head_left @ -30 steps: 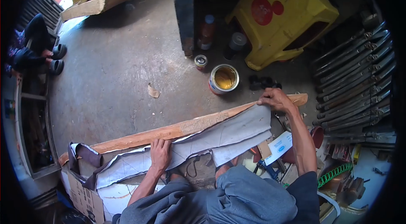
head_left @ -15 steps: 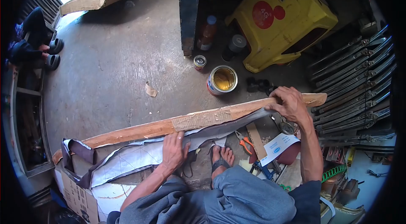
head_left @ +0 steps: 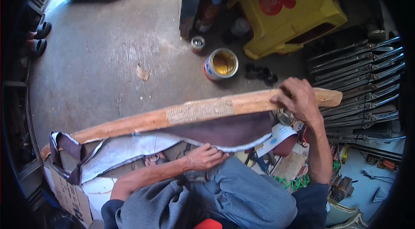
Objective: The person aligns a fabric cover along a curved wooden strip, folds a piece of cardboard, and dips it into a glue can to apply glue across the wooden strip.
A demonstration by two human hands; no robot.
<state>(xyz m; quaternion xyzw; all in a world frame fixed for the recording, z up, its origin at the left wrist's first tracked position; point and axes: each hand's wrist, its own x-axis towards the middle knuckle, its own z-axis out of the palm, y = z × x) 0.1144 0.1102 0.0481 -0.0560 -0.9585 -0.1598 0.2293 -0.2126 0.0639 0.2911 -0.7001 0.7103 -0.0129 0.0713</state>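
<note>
A long curved wooden piece (head_left: 255, 100) with a rough patch on its side lies across in front of me. Toward its right end my right hand (head_left: 298, 99) grips its edge, thumb on the near face. Brown fabric with a whitish backing (head_left: 129, 149) hangs along the near side, its brown face (head_left: 233, 129) showing at the right. My left hand (head_left: 206, 156) is closed on the fabric's lower edge near my knee. At the left end the fabric is folded over in a loop (head_left: 67, 147).
An open can of yellow paste (head_left: 224, 63) and a small can (head_left: 197, 44) stand beyond the wood. A yellow stool (head_left: 294, 12) is at the upper right, metal bars (head_left: 367, 86) at the right, and tools (head_left: 268, 160) beside my knee. A person's feet (head_left: 39, 38) show at the far left.
The right part of the fabric has turned from its whitish backing to its brown face. My left hand has moved right onto the fabric's edge; my right hand has shifted onto the wood. The view has shifted.
</note>
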